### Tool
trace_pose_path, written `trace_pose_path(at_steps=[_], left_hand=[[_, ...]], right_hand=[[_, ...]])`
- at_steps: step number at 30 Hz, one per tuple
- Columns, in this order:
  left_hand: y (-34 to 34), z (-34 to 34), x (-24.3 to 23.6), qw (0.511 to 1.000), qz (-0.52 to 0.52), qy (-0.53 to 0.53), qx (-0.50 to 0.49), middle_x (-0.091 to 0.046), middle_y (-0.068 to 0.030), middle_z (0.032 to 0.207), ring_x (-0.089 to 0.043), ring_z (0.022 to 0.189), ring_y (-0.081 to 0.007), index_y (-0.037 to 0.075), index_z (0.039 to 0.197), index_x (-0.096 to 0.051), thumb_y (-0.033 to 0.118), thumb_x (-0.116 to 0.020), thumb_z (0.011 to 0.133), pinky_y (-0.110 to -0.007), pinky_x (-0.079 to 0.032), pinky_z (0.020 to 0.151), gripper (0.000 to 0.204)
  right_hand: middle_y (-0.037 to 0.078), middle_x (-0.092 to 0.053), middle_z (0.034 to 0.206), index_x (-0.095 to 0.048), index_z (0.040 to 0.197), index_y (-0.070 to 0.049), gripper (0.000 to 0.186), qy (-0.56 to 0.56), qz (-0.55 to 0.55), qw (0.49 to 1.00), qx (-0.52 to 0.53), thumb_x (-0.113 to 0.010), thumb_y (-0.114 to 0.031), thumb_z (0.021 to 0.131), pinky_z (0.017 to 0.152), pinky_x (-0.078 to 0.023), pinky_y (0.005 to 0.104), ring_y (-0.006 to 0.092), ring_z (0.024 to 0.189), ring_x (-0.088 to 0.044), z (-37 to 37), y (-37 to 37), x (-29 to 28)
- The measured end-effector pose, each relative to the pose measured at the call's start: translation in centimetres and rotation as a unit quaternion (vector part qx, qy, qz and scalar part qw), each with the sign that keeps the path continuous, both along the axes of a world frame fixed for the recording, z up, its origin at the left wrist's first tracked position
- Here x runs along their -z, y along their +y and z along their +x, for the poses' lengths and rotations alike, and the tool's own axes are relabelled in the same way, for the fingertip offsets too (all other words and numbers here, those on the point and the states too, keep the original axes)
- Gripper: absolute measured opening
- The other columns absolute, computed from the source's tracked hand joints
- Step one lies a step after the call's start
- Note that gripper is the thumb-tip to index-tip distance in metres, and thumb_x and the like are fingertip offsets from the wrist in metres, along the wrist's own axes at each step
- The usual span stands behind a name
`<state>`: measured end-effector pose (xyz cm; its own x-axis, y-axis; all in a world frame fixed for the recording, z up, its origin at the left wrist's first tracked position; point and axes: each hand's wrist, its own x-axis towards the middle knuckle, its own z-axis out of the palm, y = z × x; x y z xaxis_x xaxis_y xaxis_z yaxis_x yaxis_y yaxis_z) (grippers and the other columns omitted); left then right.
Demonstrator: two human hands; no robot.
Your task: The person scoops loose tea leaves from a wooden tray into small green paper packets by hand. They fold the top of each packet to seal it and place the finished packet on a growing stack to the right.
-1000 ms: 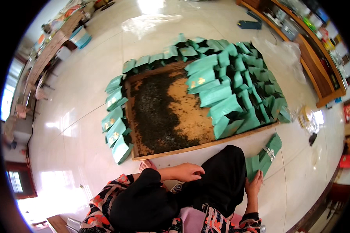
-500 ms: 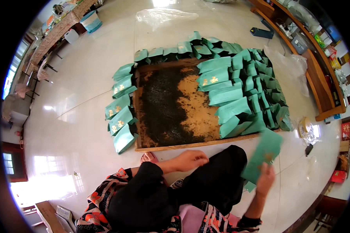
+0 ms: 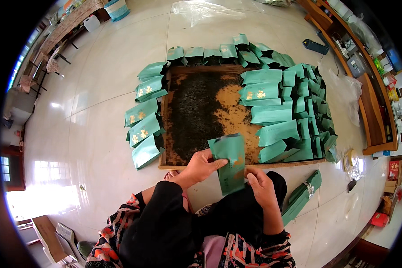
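A flat green paper bag (image 3: 230, 166) with gold print hangs upright between my two hands, in front of the tray. My left hand (image 3: 202, 166) pinches its upper left edge, thumb across the front. At its lower right edge, my right hand (image 3: 260, 186) has its fingers closed on the bag, partly behind it. Beyond lies a shallow wooden tray (image 3: 201, 166) with dark loose leaf material (image 3: 192, 111) spread over its left and middle part. Many filled-looking green bags (image 3: 272, 116) crowd the tray's right side.
More green bags (image 3: 144, 129) line the tray's left side and its far edge. A bundle of flat green bags (image 3: 303, 196) lies on the floor by my right knee. Clear plastic sheeting (image 3: 207, 12) lies beyond. At right stand a wooden cabinet (image 3: 373, 107) and a tape roll (image 3: 352, 160).
My right hand has brought the green bag from the right side to the middle. My left hand has come up and taken hold of it too. The view has shifted slightly.
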<state>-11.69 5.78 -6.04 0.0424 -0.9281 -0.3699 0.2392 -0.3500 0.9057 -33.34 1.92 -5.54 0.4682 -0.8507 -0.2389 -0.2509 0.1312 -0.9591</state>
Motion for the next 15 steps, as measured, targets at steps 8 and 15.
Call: trace_pose_path(at_steps=[8,15], left_hand=[[-0.4,0.7,-1.1,0.811,-0.329,-0.483,-0.013,-0.05,-0.0045,0.068,-0.053,0.067,-0.0271,0.008,0.073,-0.056,0.009,-0.073,0.055,-0.036,-0.042,0.061,0.025],[0.6,0.7,-0.9,0.703,-0.429,-0.559,0.095,-0.053,-0.0019,0.078,-0.056,0.077,-0.0222,0.013,0.078,-0.054,0.015,-0.067,0.06,-0.035,-0.043,0.077,0.022]], right_hand=[[0.006,-0.056,0.103,-0.045,0.123,-0.003,0.033,-0.127,0.145,0.978,0.085,-0.049,-0.013,0.091,0.079,-0.044,0.0262,0.0125,0.094,-0.054,3.4,0.3,-4.0],[0.006,-0.058,0.104,-0.048,0.122,-0.003,0.037,-0.224,0.202,0.946,0.116,-0.047,0.001,0.085,0.08,-0.045,0.0254,0.0155,0.094,-0.057,4.0,1.1,-0.2]])
